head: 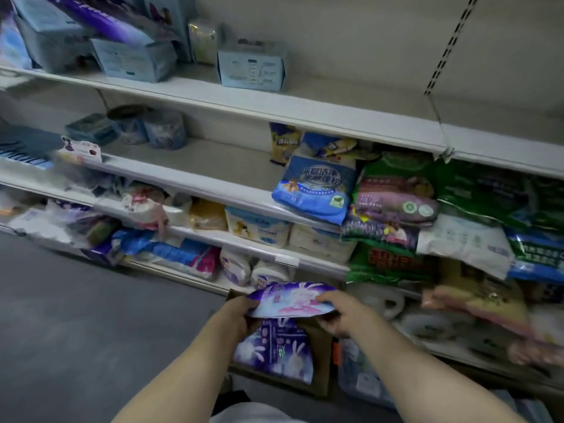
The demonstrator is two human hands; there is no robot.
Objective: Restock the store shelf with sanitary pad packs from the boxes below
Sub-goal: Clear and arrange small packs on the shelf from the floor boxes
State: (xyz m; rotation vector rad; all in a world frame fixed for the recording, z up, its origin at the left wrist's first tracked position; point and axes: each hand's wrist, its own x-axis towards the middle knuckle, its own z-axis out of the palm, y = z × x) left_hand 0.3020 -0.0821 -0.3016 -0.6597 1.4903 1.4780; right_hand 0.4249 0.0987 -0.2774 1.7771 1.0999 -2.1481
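A purple and pink sanitary pad pack (291, 300) with a rabbit print is held flat between both hands, just above a brown cardboard box (320, 364) on the floor. My left hand (241, 312) grips its left end and my right hand (341, 312) grips its right end. More purple rabbit-print packs (276, 349) lie inside the box below. The white store shelf (195, 161) in front has a bare stretch in its middle row.
Blue boxes (251, 67) stand on the top shelf. Blue, green and purple bags (396, 190) are piled at the right. Lower shelves hold several white and blue packs (256, 228). Grey floor (76, 315) spreads to the left. A clear bin (363, 374) sits right of the box.
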